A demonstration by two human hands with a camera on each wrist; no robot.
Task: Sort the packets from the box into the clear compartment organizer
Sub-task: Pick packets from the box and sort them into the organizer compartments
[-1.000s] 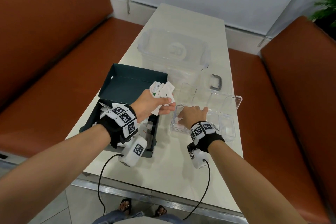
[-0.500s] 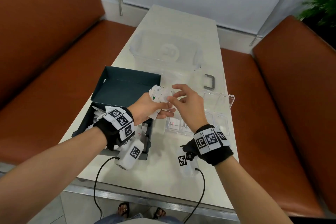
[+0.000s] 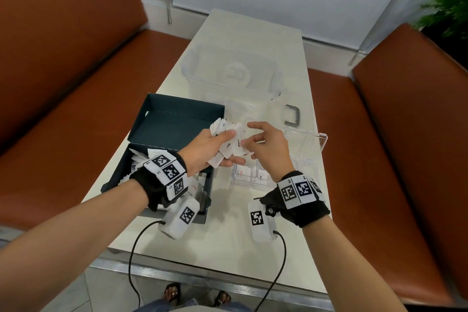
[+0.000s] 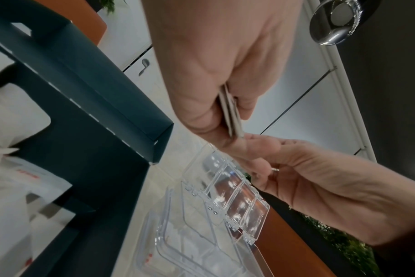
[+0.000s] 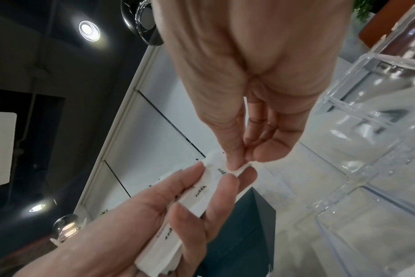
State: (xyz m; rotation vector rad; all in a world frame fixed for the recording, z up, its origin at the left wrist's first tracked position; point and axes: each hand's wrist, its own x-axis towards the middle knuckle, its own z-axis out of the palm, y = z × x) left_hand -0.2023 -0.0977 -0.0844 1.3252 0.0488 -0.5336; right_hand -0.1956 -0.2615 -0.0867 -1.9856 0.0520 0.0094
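Observation:
My left hand point(image 3: 217, 145) grips a fanned stack of white packets point(image 3: 229, 143) above the gap between the dark box point(image 3: 162, 157) and the clear compartment organizer point(image 3: 278, 172). Thumb and forefinger of my right hand point(image 3: 249, 138) pinch the edge of the rightmost packet point(image 5: 237, 169) in that stack. The right wrist view shows the pinch on the packet's corner, with the left hand point(image 5: 183, 202) holding the stack point(image 5: 192, 198) below. More white packets point(image 3: 141, 159) lie in the box. Two packets point(image 3: 252, 172) sit in the organizer's near compartments. Its lid point(image 3: 307, 138) stands open.
A large clear tub point(image 3: 231, 73) stands on the white table point(image 3: 228, 248) behind the box, with a grey handle point(image 3: 292, 115) lying beside it. Orange benches point(image 3: 63, 83) flank the table. Cables trail from both wrist units over the table's near edge.
My right hand has lifted out of the organizer's near compartment and come up to the stack in my left hand, where it now pinches a packet. The left hand has barely moved.

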